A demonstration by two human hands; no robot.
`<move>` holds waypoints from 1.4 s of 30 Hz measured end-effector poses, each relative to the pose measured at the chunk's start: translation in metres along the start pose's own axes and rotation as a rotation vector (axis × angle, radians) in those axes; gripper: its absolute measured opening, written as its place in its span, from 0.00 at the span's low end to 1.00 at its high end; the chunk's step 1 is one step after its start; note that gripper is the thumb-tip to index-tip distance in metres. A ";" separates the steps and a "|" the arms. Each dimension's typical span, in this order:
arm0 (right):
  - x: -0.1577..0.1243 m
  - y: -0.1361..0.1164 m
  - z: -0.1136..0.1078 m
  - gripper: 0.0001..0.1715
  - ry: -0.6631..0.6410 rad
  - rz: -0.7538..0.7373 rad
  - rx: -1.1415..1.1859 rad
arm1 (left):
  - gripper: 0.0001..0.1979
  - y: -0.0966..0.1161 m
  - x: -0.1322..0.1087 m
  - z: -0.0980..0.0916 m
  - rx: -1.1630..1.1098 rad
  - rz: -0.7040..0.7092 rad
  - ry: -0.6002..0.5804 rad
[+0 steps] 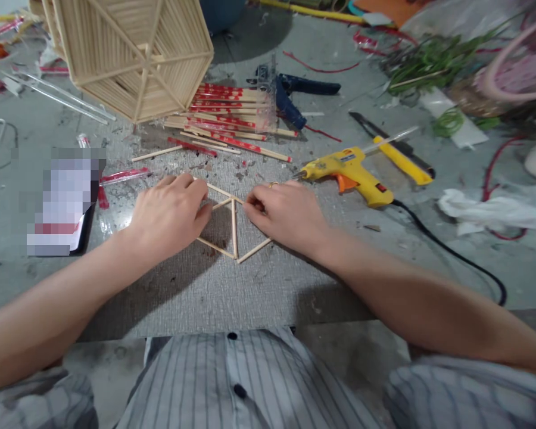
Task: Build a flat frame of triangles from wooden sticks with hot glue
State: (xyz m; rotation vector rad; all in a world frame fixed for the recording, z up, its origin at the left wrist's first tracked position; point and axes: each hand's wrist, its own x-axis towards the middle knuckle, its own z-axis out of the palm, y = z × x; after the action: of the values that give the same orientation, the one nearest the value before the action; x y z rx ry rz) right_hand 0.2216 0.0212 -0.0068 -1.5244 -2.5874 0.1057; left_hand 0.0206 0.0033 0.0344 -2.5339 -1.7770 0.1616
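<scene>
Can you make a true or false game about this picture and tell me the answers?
1. The left hand and right hand are at a small stick frame. True.
2. The glue gun is pink all over. False: it is mostly yellow, with an orange trigger.
3. The phone lies to the left of the left hand. True.
4. The bigger stick piece is closer to the person than the hands are. False: it is beyond the hands.
5. The sticks with red wrapping lie beyond the hands. True.
</scene>
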 end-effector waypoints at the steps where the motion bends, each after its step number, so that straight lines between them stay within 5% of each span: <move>1: 0.001 0.000 0.001 0.14 0.010 0.003 0.002 | 0.13 0.000 -0.001 0.001 0.011 0.008 0.008; 13: -0.001 0.007 -0.003 0.13 0.010 -0.027 0.085 | 0.12 0.005 -0.016 -0.002 0.025 0.198 -0.041; 22: -0.005 0.016 -0.005 0.14 0.066 -0.224 0.118 | 0.16 -0.006 -0.006 -0.003 -0.022 0.277 -0.090; 29: 0.005 0.001 0.004 0.15 -0.029 -0.260 0.042 | 0.18 -0.008 -0.004 -0.001 -0.042 0.270 -0.097; 34: 0.001 0.022 -0.013 0.14 -0.056 -0.294 0.070 | 0.16 -0.013 -0.003 0.002 -0.036 0.306 -0.051; 42: -0.016 0.031 -0.035 0.11 -0.246 -0.548 0.100 | 0.06 -0.008 -0.005 0.011 -0.091 0.546 -0.006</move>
State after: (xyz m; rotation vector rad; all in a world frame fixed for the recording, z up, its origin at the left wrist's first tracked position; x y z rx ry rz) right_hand 0.2612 0.0223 0.0221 -0.7671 -3.0333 0.3734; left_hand 0.0103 0.0009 0.0241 -3.0200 -1.0698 0.1051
